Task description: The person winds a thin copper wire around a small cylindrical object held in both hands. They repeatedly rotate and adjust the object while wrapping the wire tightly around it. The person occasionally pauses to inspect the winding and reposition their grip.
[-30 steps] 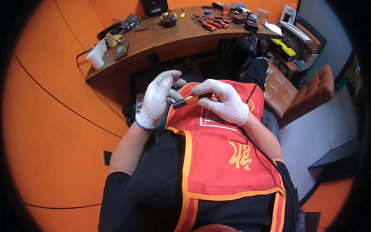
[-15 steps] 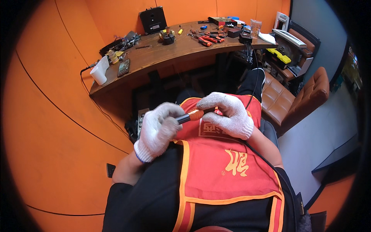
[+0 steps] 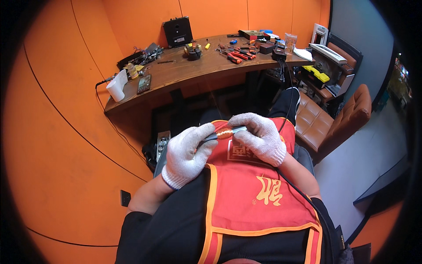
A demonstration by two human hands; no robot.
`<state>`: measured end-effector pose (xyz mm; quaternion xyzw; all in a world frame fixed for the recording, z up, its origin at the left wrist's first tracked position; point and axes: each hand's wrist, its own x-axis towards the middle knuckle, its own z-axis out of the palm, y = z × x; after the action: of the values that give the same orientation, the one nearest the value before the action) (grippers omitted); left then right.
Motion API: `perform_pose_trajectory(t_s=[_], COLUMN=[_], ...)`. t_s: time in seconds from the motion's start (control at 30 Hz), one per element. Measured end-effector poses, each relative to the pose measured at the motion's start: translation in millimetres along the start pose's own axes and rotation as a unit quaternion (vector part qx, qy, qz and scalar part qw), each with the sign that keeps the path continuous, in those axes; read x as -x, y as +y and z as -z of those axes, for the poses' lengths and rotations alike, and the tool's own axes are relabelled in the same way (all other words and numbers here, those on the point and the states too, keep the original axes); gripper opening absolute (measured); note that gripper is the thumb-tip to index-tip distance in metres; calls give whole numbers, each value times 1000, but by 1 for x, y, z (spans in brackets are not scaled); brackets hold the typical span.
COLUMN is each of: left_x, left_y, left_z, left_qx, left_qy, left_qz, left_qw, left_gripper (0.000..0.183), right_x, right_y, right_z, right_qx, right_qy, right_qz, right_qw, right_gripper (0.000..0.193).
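Between knit-gloved hands (image 3: 187, 152) (image 3: 260, 140), coppery coil (image 3: 224, 133)

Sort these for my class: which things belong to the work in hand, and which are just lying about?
In the work:
grey rod with copper-coloured winding, gripped by left hand and right hand
white gloves

Apparently lying about, on the table:
red-handled pliers
phone
white roll
clear cup

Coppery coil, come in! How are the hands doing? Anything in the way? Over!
Left hand pinching one end of the grey rod. Right hand pinching the other. Coppery coil around the rod between the hands, nothing blocking it.
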<state>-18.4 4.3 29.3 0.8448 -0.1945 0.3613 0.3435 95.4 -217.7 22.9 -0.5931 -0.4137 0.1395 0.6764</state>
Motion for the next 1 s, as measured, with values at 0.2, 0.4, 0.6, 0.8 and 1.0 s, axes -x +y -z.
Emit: perform_pose_trajectory(t_s=[0.2, 0.4, 0.6, 0.8, 1.0], left_x=[0, 3, 2, -5, 5], left_y=[-11, -21, -31, -37, -39], left_z=[-5, -17, -22, -23, -34], left_qx=[-9, 339, 158, 3, 283], left_qy=[15, -4, 7, 34, 1], left_qz=[-53, 281, 81, -89, 248], left_qw=[998, 898, 984, 995, 927], left_gripper=[42, 29, 27, 28, 28], right_x=[-4, -9, -9, -15, -17], right_y=[12, 20, 24, 36, 40], right_z=[-3, -3, 0, -2, -1], right_qx=[-5, 161, 35, 12, 163], right_qy=[39, 70, 45, 60, 65], right_qz=[36, 113, -3, 4, 112], right_qw=[999, 978, 998, 998, 978], right_gripper=[24, 26, 23, 23, 21])
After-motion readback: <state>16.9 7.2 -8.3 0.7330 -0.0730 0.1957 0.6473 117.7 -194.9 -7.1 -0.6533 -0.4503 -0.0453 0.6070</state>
